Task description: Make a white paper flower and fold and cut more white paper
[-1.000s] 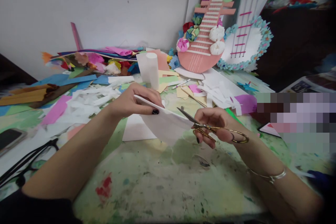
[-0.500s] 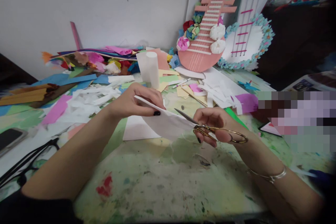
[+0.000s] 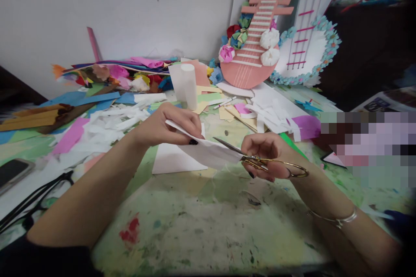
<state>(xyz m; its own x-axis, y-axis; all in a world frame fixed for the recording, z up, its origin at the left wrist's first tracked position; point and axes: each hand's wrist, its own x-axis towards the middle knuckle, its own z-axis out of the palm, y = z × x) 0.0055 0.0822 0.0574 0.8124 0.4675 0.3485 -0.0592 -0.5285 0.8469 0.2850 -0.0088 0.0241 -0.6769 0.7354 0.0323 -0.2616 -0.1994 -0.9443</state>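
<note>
My left hand (image 3: 173,124) pinches a sheet of white paper (image 3: 208,154) between thumb and fingers, holding it above the table. My right hand (image 3: 268,156) grips gold-handled scissors (image 3: 251,159), with fingers through the loops. The blades point left and lie along the paper's right edge, with one blade showing above the sheet; the other is hidden by the paper. Under my left hand another white sheet (image 3: 175,162) lies flat on the paint-stained table (image 3: 182,225).
White paper strips (image 3: 110,123) lie heaped at left, near a phone (image 3: 14,173) and black glasses (image 3: 39,199). A white paper roll (image 3: 188,86) stands behind my hands. Pink (image 3: 250,65) and white paper instruments (image 3: 299,52) lean at the back. A pixelated patch covers the right side.
The scissors' handles have drawn together and the blades have closed further on the paper. My left hand and the sheet have shifted only slightly.
</note>
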